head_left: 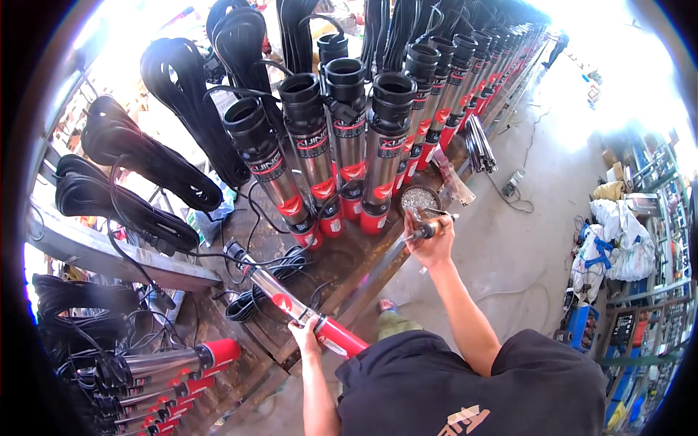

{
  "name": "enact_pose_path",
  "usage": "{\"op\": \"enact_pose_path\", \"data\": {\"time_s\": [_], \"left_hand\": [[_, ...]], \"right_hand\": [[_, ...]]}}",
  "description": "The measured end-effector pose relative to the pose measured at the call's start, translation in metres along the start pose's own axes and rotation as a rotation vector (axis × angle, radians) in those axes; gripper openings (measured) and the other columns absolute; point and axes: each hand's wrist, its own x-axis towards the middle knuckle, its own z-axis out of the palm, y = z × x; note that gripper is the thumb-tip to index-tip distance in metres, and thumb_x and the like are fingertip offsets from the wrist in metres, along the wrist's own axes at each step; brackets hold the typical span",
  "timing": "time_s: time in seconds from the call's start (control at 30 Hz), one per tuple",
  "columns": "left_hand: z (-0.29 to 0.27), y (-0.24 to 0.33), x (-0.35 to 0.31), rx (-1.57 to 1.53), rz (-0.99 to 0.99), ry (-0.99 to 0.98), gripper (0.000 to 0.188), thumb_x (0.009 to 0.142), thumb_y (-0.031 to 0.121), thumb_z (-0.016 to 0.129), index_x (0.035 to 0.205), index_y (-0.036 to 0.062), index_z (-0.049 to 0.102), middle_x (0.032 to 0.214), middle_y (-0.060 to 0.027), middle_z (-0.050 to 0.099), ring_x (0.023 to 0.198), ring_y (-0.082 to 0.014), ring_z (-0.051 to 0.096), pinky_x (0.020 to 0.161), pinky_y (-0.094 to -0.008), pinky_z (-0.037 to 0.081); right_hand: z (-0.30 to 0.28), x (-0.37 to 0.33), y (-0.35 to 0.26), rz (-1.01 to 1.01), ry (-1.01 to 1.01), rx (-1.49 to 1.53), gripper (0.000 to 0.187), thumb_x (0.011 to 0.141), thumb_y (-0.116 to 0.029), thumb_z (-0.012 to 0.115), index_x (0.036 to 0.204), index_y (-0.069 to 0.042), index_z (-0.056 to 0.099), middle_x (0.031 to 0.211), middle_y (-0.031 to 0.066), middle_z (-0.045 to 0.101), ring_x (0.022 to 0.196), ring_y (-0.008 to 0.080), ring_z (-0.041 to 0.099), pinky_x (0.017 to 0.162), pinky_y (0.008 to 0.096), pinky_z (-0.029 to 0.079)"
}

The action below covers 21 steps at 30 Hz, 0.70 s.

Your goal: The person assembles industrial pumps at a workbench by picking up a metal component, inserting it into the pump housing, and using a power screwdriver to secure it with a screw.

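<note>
A submersible pump (276, 291), a steel cylinder with red bands and a red end, lies slantwise on the workbench (349, 280) with its red end toward my body. My left hand (305, 334) is closed around its steel body just above the red end. My right hand (432, 247) grips a dark handheld power tool (427, 229) beyond the bench's right edge. Just past that hand sits a round bowl (420, 196) of small silvery pieces, too small to name. A coiled black cable (251, 304) lies beside the pump.
Several upright pumps (347, 131) with black tops stand in rows along the bench, running far back. Bundled black cables (193, 109) lean at the left. More pumps (174, 363) lie stacked lower left. Thin metal strips (480, 145) rest at the bench edge; white bags (618, 240) lie right.
</note>
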Motion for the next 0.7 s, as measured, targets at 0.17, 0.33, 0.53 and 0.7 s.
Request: {"op": "enact_pose_path", "data": {"time_s": [0.17, 0.33, 0.53, 0.7], "left_hand": [[0.001, 0.002, -0.001, 0.042, -0.032, 0.005, 0.061, 0.077, 0.006, 0.080, 0.123, 0.0020, 0.040, 0.104, -0.0113, 0.057, 0.086, -0.0211, 0.064, 0.077, -0.0353, 0.058], [0.003, 0.003, -0.002, 0.069, 0.035, 0.013, 0.063, 0.076, 0.012, 0.083, 0.119, 0.0043, 0.038, 0.098, -0.0112, 0.058, 0.073, -0.0179, 0.064, 0.058, -0.0310, 0.055], [0.006, 0.006, -0.007, 0.118, 0.026, 0.035, 0.062, 0.078, 0.016, 0.082, 0.119, 0.0042, 0.037, 0.100, -0.0124, 0.058, 0.079, -0.0184, 0.064, 0.065, -0.0329, 0.056], [0.006, 0.004, -0.007, 0.095, 0.030, 0.011, 0.066, 0.077, 0.018, 0.083, 0.120, 0.0052, 0.035, 0.100, -0.0121, 0.057, 0.072, -0.0174, 0.066, 0.048, -0.0258, 0.052]], "right_hand": [[0.031, -0.036, 0.067, -0.440, -0.019, -0.116, 0.047, 0.089, -0.016, 0.057, 0.133, -0.004, 0.049, 0.122, 0.0180, 0.063, 0.083, 0.0148, 0.061, 0.074, 0.0329, 0.053], [0.029, -0.063, 0.131, -0.790, -0.274, -0.851, 0.048, 0.092, -0.005, 0.061, 0.137, -0.002, 0.045, 0.115, 0.0121, 0.062, 0.080, 0.0117, 0.059, 0.076, 0.0261, 0.049], [0.001, -0.066, 0.185, -0.113, -0.205, -0.770, 0.023, 0.091, 0.003, 0.058, 0.112, -0.004, 0.055, 0.109, 0.0110, 0.063, 0.092, 0.0181, 0.064, 0.083, 0.0300, 0.052], [-0.024, -0.052, 0.221, -0.110, -0.507, -0.885, 0.019, 0.095, 0.007, 0.056, 0.109, -0.006, 0.050, 0.121, 0.0161, 0.063, 0.105, 0.0223, 0.068, 0.089, 0.0317, 0.053]]}}
